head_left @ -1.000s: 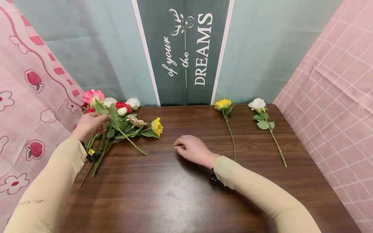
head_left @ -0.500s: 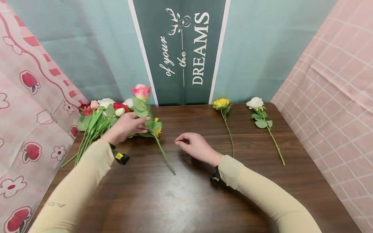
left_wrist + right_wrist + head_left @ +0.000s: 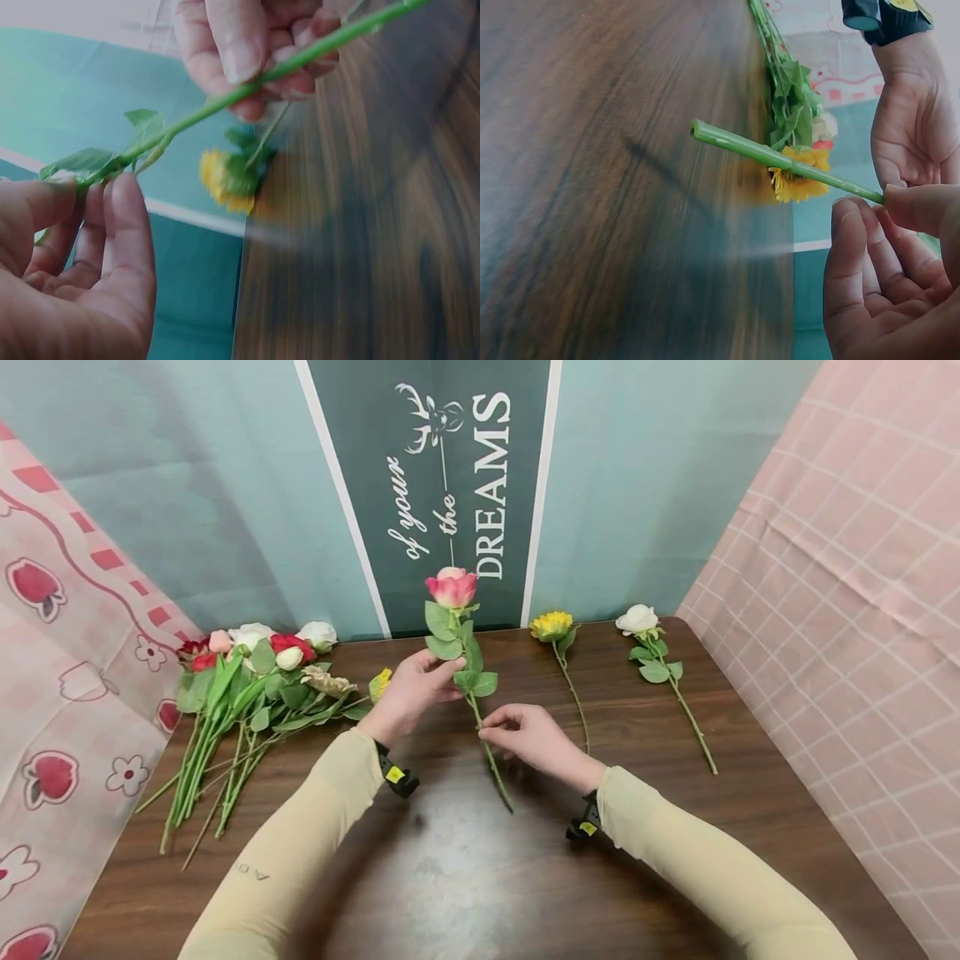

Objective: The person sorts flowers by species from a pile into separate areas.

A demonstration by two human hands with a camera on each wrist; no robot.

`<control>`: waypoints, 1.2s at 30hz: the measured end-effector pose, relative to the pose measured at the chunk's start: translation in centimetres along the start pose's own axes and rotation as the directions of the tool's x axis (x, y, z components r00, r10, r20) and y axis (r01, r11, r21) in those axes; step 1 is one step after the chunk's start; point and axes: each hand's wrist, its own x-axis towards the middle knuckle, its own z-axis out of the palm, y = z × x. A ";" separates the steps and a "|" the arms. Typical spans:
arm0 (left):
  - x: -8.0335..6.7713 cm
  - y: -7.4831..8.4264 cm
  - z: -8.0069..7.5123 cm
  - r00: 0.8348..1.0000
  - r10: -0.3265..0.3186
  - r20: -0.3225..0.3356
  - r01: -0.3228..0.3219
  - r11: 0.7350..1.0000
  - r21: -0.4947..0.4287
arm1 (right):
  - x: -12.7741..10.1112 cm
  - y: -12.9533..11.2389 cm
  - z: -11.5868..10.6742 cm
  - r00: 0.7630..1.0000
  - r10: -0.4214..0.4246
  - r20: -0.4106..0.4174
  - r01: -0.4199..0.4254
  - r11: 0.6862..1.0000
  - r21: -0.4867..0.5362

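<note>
A pink rose [image 3: 452, 589] with green leaves is held up over the middle of the table, bloom pointing toward the back. My left hand [image 3: 415, 691] pinches its stem among the leaves below the bloom. Lower down, my right hand [image 3: 536, 739] has thumb and fingertips on the same stem, as the right wrist view also shows, where the cut stem end [image 3: 739, 144] sticks out past the fingers. To the right of my hands lie a yellow sunflower [image 3: 552, 627] and a white rose [image 3: 637, 619], set apart on the tabletop.
On the left of the wooden table [image 3: 465, 893] lies a heap of flowers [image 3: 247, 681]: red, white, pale pink and beige blooms, with a yellow one [image 3: 380, 683] at its right edge. A green curtain [image 3: 637, 485] hangs behind, with pink cloths on both sides.
My left hand has lifted the pink rose out of the left heap and carried it right to the middle. The right hand, earlier holding nothing, has taken the lower stem.
</note>
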 end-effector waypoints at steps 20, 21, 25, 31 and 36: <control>1.0 -1.5 6.9 0.991 0.126 0.050 -0.128 0.991 0.038 | -2.1 2.2 -4.4 0.974 -0.031 -0.223 0.023 0.999 -0.040; 0.9 -1.7 7.1 0.987 0.145 0.076 -0.152 0.983 0.101 | -2.2 2.4 -5.1 0.971 -0.038 -0.237 0.022 0.997 -0.069; 0.0 -2.3 8.4 0.946 0.219 0.241 -0.311 0.824 0.474 | -3.1 3.4 -9.0 0.952 -0.064 -0.298 -0.004 0.975 -0.223; -1.7 -3.0 10.9 0.737 0.238 0.633 -0.672 0.153 0.725 | -5.3 4.8 -16.1 0.913 -0.112 -0.392 -0.135 0.824 -0.550; -3.0 -3.8 13.1 0.588 0.170 0.791 -0.786 -0.111 0.608 | -6.7 6.2 -19.8 0.902 -0.041 -0.429 -0.243 0.773 -0.586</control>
